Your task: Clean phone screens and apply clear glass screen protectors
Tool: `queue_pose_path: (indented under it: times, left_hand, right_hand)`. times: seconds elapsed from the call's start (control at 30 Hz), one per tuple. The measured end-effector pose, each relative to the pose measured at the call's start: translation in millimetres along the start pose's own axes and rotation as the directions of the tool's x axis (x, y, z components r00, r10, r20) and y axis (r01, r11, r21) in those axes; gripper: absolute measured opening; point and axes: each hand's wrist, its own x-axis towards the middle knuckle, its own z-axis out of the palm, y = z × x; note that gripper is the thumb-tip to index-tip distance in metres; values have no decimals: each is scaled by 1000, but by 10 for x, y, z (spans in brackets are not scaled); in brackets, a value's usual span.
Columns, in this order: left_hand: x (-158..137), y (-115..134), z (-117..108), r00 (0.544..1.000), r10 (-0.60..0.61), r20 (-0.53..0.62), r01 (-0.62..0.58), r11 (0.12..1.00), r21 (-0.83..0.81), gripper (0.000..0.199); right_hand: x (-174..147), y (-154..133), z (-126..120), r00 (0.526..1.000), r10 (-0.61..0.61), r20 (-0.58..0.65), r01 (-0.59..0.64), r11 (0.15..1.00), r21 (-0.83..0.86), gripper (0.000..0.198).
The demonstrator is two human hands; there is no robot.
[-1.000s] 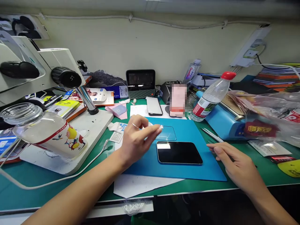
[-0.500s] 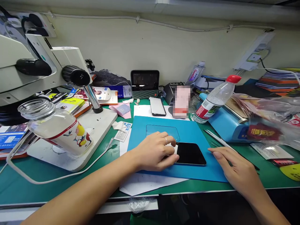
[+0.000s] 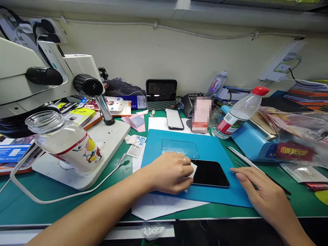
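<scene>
A smartphone (image 3: 212, 173) with a black screen lies flat on the blue mat (image 3: 151, 136). My left hand (image 3: 173, 172), a ring on one finger, is closed on a white wipe (image 3: 194, 169) over the phone's left end, which it hides. Behind it lies a clear screen protector (image 3: 180, 147) with a thin black border. My right hand (image 3: 263, 188) rests at the mat's right edge with its fingers stretched out and nothing in them. Close to it are metal tweezers (image 3: 242, 155).
On the left stands a microscope (image 3: 87, 85), with a glass jar (image 3: 69, 147) on its base and a white cable (image 3: 77, 200) in front. At the right are a tilted water bottle (image 3: 238, 114), a blue device (image 3: 252, 145) and plastic bags. Another phone-shaped panel (image 3: 174, 119) lies behind the mat.
My left hand has moved slightly toward me across the phone, and more of the wipe shows below its fingers. My right hand stays at the mat's edge. The camera has shifted a little.
</scene>
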Motion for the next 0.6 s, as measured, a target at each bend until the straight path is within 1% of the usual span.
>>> queue_pose_path:
  times: [0.13,0.27,0.37,0.43,0.5,0.53,0.6]
  left_hand:
    - [-8,-10,-24,999,-20,29,20,1000,-6,12]
    - [-12,14,-23,998,-17,65,19,999,-32,20]
    - [-17,112,18,995,-16,100,18,1000,-20,28]
    - [-12,214,70,990,-44,132,46,999,-7,39]
    - [31,328,138,981,-95,171,98,995,-9,60]
    - [78,383,177,975,-118,190,124,992,-18,70]
    - [236,483,263,966,-143,216,155,987,-36,81]
  right_hand:
    - [6,-4,8,999,-29,-14,29,1000,-1,34]
    - [-10,-13,16,999,-36,-22,37,999,29,32]
    - [-37,-12,18,999,-31,-22,32,998,55,31]
    - [-54,-6,17,999,-36,-14,37,997,63,30]
    - [-65,0,15,999,-50,-6,51,996,71,31]
    - [-68,3,13,998,-58,-4,58,995,78,31]
    - [-72,9,7,997,-72,3,71,993,99,32]
